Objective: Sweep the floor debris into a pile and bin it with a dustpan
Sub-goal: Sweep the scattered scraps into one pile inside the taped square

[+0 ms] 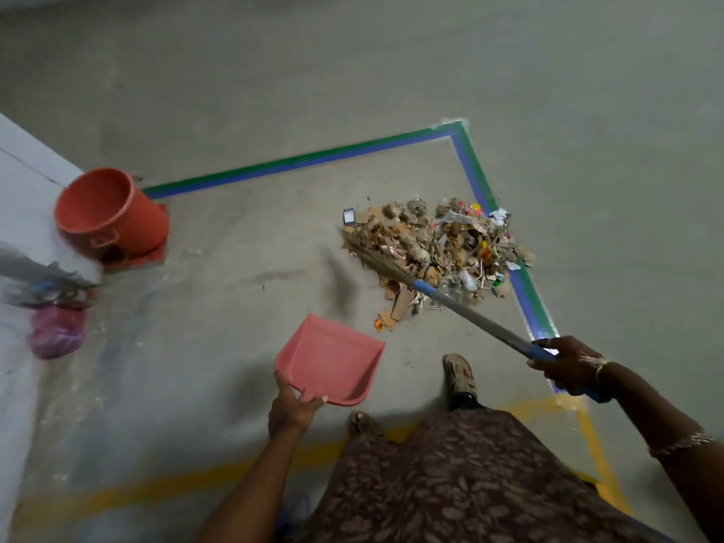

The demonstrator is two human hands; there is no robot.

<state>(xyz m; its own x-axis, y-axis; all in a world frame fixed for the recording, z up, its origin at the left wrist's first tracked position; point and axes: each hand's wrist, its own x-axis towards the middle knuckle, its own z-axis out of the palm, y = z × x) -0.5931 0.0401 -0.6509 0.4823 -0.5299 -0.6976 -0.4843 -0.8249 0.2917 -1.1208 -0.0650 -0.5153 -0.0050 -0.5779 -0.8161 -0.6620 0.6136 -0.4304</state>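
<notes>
Step in hand, as judged: loading the pan. Set the dustpan (333,358) flat on the floor just beside the near edge of the debris pile (438,248), lip pressed down so nothing slips beneath; draw the broom (470,315) toward it in short strokes; then carry level to the orange bin (109,213), well apart at far left. Left hand (294,409) curled round the stub handle of the pink pan, apparently held clear of the floor; right hand (568,364) wrapped round the blue-and-grey broom handle, bristles resting on the pile's near-left edge. Pile: dry leaves, cardboard scraps, wrappers and paper bits, loosely heaped in the corner of the blue-green tape (297,162), some pieces straying onto the tape.
</notes>
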